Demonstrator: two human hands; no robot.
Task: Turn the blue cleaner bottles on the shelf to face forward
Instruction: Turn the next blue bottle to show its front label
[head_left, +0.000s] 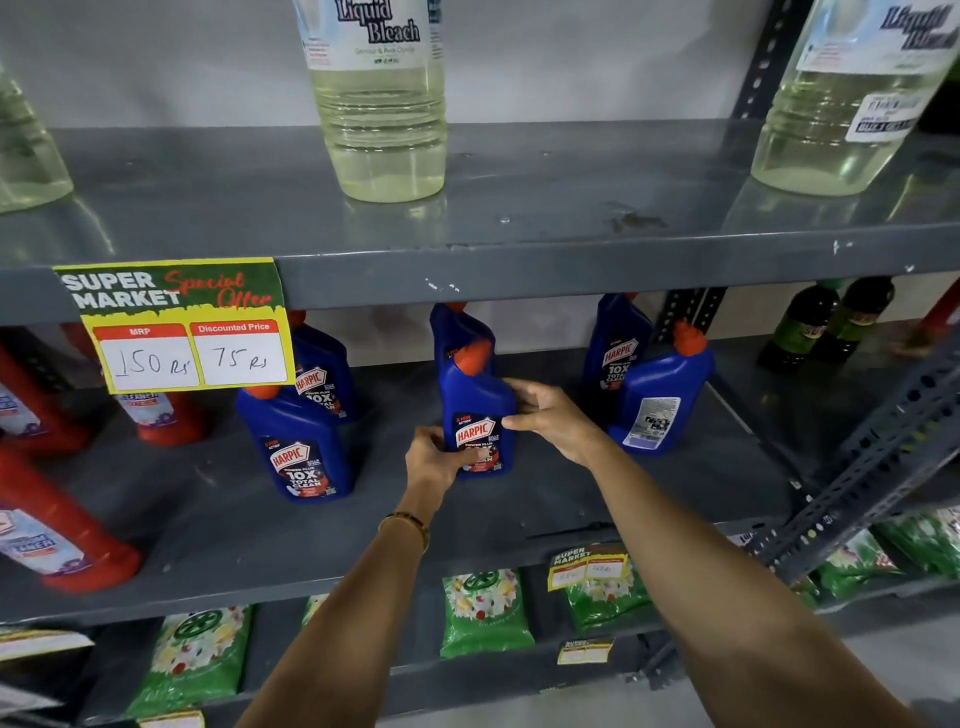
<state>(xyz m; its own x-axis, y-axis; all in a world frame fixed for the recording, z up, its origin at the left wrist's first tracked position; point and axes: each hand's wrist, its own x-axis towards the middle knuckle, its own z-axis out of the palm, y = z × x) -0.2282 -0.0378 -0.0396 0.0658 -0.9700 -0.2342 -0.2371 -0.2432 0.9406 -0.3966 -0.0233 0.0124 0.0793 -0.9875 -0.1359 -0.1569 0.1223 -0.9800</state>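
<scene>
Several blue cleaner bottles with orange caps stand on the grey middle shelf (545, 499). Both hands hold the front centre bottle (475, 400), whose label faces me: my left hand (434, 460) grips its lower left side and my right hand (553, 415) clasps its right side. A second bottle (457, 325) stands right behind it. At the left, one bottle (298, 447) shows its front label, with another (322, 376) behind it. On the right, the front bottle (660, 402) shows its white back label; the one behind (618, 343) shows its front.
Red cleaner bottles (57, 519) stand at the shelf's left. Clear bleach bottles (382, 104) sit on the shelf above, with a yellow price tag (176, 325) hanging from its edge. Dark bottles (826, 325) stand at the far right. Green packets (483, 613) fill the shelf below.
</scene>
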